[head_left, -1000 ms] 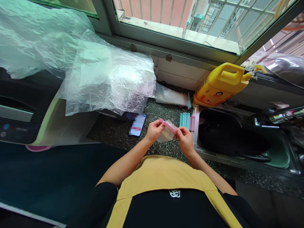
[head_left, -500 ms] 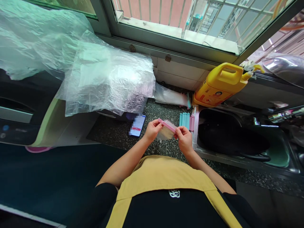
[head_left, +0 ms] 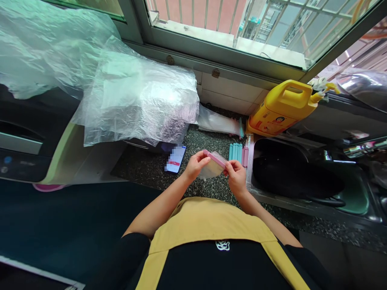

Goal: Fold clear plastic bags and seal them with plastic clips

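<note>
Over the counter I hold a small clear plastic bag (head_left: 210, 170) with a pink bag clip (head_left: 216, 158) across its top edge. My left hand (head_left: 195, 165) is closed on the clip's left end, thumb against fingers. Pinched at the other end is the clip's right tip, in my right hand (head_left: 236, 176). Something pale shows through the bag, but I cannot make out what. Just beyond my right hand, several teal bag clips (head_left: 235, 152) lie side by side, with pink clips (head_left: 245, 156) beside them.
A phone (head_left: 175, 160) lies left of my hands. Crumpled plastic sheeting (head_left: 142, 96) covers things at the left. A clear bag with clips (head_left: 219, 122) rests by the wall. At right, a yellow jug (head_left: 279, 108) stands behind the sink (head_left: 358, 195), which holds a black pan (head_left: 293, 173).
My left thumb has shifted slightly along the clip's left end. Both hands keep hold of the clip, and the whole view has moved a little.
</note>
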`<state>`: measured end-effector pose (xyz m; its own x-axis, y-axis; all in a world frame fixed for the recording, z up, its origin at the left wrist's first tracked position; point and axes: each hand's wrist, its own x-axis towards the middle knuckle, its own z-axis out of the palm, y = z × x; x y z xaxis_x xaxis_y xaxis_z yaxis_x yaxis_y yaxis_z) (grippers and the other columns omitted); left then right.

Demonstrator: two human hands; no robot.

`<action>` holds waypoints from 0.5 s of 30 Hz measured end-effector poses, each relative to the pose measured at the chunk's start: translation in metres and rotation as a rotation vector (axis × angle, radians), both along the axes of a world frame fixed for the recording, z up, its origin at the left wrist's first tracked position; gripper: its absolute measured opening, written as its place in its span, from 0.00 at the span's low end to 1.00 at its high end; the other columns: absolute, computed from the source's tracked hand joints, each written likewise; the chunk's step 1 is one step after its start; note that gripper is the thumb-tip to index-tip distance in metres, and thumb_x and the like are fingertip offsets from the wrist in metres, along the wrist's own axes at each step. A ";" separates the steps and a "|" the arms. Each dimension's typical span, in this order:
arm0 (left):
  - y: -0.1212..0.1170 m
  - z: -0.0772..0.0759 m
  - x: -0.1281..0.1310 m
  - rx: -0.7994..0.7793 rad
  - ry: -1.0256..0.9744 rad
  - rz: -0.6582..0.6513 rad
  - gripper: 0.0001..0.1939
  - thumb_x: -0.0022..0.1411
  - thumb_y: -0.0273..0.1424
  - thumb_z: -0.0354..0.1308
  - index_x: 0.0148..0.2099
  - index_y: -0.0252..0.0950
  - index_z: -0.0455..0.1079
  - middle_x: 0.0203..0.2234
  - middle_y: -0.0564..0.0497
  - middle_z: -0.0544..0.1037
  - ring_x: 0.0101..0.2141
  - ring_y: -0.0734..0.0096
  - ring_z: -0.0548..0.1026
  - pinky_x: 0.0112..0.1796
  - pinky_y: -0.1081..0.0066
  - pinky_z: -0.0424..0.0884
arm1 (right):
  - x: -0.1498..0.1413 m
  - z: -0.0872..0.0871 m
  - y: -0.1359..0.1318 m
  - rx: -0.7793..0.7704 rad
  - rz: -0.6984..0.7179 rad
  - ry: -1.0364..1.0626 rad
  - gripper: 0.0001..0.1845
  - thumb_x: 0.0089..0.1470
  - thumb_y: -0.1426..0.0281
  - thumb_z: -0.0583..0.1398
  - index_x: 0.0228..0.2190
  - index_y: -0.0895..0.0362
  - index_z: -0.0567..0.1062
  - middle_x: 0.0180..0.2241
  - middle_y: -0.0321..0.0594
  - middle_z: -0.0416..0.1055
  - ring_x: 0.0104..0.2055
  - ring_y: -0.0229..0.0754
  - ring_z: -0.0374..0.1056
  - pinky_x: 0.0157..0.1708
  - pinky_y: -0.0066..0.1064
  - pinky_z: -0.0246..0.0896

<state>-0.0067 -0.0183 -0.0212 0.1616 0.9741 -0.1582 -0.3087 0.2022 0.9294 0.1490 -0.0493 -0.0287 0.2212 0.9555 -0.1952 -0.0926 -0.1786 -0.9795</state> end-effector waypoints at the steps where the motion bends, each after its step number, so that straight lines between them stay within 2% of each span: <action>1: 0.000 0.001 0.000 0.006 0.012 0.001 0.18 0.43 0.43 0.63 0.28 0.33 0.69 0.23 0.54 0.70 0.27 0.74 0.65 0.31 0.74 0.63 | 0.000 0.000 0.000 0.004 -0.001 -0.010 0.21 0.40 0.52 0.64 0.23 0.54 0.66 0.17 0.29 0.62 0.18 0.33 0.57 0.19 0.27 0.52; 9: 0.007 0.005 0.003 0.016 0.083 0.101 0.19 0.41 0.44 0.66 0.26 0.34 0.68 0.23 0.54 0.71 0.27 0.75 0.67 0.30 0.74 0.64 | 0.000 0.003 0.000 0.038 -0.006 -0.061 0.21 0.41 0.51 0.64 0.23 0.54 0.66 0.17 0.30 0.63 0.18 0.33 0.57 0.19 0.27 0.54; 15: 0.006 0.007 0.004 0.016 0.078 0.105 0.18 0.42 0.43 0.65 0.26 0.34 0.69 0.22 0.54 0.70 0.26 0.75 0.66 0.30 0.75 0.64 | -0.001 0.006 -0.002 0.052 -0.023 -0.074 0.19 0.41 0.53 0.64 0.23 0.55 0.67 0.18 0.30 0.64 0.18 0.33 0.58 0.20 0.28 0.56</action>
